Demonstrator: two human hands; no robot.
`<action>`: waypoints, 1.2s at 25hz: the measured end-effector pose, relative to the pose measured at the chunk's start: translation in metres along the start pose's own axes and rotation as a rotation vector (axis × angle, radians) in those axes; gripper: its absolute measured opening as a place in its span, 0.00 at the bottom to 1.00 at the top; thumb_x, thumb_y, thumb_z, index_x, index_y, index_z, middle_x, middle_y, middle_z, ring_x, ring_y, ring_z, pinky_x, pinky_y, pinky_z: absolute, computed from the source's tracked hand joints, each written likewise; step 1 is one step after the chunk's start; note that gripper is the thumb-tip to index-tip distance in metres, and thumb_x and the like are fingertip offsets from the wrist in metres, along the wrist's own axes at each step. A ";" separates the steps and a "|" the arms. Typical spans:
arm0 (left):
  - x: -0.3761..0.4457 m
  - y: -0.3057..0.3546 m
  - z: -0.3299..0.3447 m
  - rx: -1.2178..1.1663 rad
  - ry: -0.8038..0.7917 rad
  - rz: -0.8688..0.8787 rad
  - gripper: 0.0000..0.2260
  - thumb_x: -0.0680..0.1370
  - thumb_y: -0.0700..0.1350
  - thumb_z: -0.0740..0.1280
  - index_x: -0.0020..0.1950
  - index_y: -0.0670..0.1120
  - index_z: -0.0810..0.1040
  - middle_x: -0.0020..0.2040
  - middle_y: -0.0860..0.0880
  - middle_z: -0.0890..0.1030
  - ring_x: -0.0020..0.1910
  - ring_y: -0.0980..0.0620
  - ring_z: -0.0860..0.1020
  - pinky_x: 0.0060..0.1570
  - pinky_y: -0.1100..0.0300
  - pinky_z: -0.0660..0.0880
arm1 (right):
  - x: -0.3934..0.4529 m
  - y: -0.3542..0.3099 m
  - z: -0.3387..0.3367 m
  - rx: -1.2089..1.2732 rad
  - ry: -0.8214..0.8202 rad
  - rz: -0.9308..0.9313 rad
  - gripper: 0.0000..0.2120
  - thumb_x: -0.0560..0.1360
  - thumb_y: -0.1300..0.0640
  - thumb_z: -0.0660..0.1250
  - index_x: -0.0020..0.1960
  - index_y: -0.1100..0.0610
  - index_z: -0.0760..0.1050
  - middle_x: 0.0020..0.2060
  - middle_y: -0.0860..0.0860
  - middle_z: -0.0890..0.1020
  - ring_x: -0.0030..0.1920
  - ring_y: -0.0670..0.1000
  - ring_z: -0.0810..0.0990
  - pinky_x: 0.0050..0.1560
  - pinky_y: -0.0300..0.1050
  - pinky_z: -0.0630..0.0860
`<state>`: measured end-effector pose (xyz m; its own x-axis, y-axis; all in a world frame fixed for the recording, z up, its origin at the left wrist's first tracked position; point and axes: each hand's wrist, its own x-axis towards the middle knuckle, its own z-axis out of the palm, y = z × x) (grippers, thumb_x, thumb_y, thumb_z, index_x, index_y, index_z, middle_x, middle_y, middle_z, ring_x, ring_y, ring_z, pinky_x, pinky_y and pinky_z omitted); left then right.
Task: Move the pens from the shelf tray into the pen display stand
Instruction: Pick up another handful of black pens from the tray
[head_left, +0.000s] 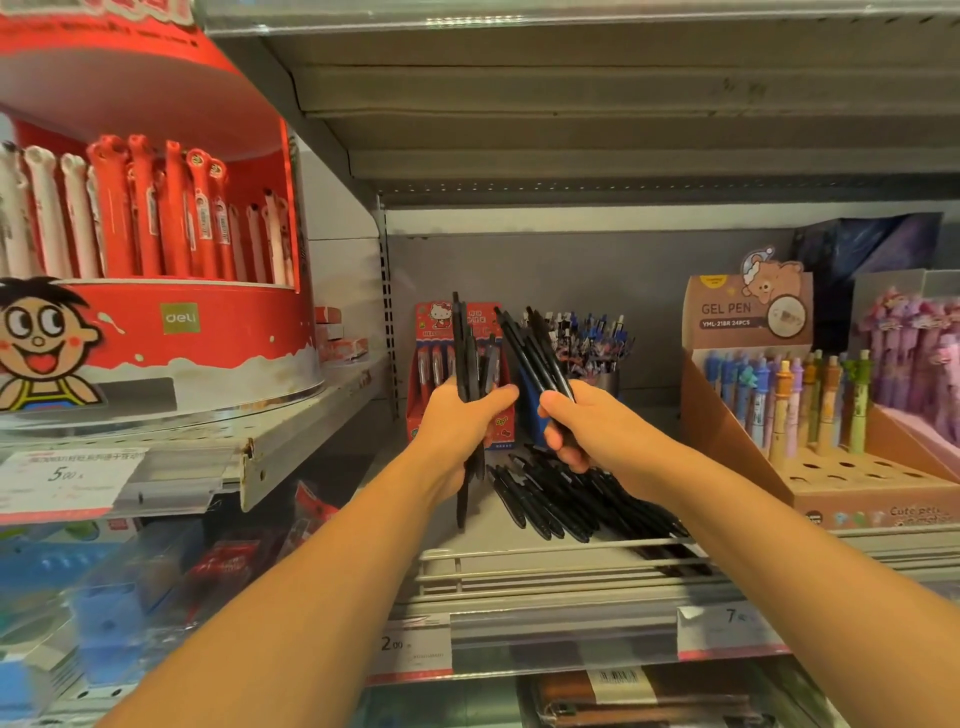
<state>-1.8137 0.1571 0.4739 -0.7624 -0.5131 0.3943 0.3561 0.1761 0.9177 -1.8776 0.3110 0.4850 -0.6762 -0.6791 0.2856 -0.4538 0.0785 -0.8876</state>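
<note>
Head view, close, facing shelf (545, 564)

Grey metal shop shelving (571, 130) with a perforated back panel (519, 270), dimly lit.

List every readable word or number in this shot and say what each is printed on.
"deli": red round pen stand
"GEL PEN", "YML-218R 24PCS": brown pen box header
"5.00": left shelf price tag
"2.00": centre price tag
"7": right price tag, rest blurred
Other small print: unreadable.
</note>
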 end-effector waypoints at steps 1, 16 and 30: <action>-0.002 -0.002 -0.001 0.041 -0.010 0.002 0.10 0.78 0.43 0.71 0.59 0.44 0.80 0.37 0.53 0.83 0.31 0.62 0.79 0.30 0.67 0.75 | -0.002 0.000 0.002 -0.009 -0.004 -0.003 0.09 0.85 0.53 0.55 0.51 0.57 0.69 0.31 0.51 0.75 0.25 0.46 0.68 0.29 0.41 0.66; -0.024 0.034 0.015 -0.149 0.073 -0.011 0.07 0.76 0.49 0.75 0.45 0.47 0.80 0.25 0.57 0.78 0.21 0.62 0.74 0.24 0.68 0.71 | -0.018 0.011 0.005 0.071 -0.065 -0.085 0.14 0.85 0.49 0.56 0.57 0.61 0.70 0.30 0.49 0.77 0.27 0.47 0.69 0.28 0.40 0.68; -0.135 0.130 -0.064 0.188 0.135 0.246 0.09 0.77 0.49 0.73 0.44 0.44 0.87 0.28 0.43 0.73 0.25 0.52 0.66 0.35 0.59 0.69 | -0.077 -0.093 0.077 0.070 -0.476 -0.426 0.13 0.86 0.50 0.53 0.54 0.52 0.74 0.38 0.62 0.85 0.34 0.59 0.83 0.33 0.48 0.79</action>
<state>-1.6295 0.1959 0.5370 -0.5829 -0.5402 0.6070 0.4055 0.4539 0.7934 -1.7388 0.3005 0.5175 -0.1060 -0.8911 0.4413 -0.5758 -0.3069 -0.7578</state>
